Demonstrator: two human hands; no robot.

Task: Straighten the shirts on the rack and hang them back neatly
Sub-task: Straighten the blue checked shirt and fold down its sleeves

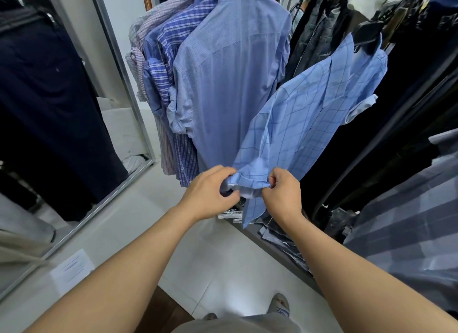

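Leaning at far left: tall silver-framed mirror [119, 67], reflecting dark clothing. Filling the right side: dark garments [409, 109] on hangers, grey plaid fabric [409, 221] nearest the camera.

Centre, hanging in a packed row: plain blue shirt [230, 84] in front, blue plaid shirt [168, 47] and pale check shirt [146, 27] behind it to the left. Just right of the plain one: light blue windowpane-check shirt [309, 114] on a black hanger [366, 35], standing out from the row and slanting down toward the camera.

Underfoot: white floor tiles [210, 258], sheet of paper [71, 268] near the mirror's base, sandalled foot [280, 305] at the bottom edge.

Left hand [208, 194] curled round the bunched lower edge of the windowpane-check shirt. Right hand [282, 194] pinching the same edge just beside it, thumb and fingertips closed on the cloth. Hands near each other, fabric bridging the gap.
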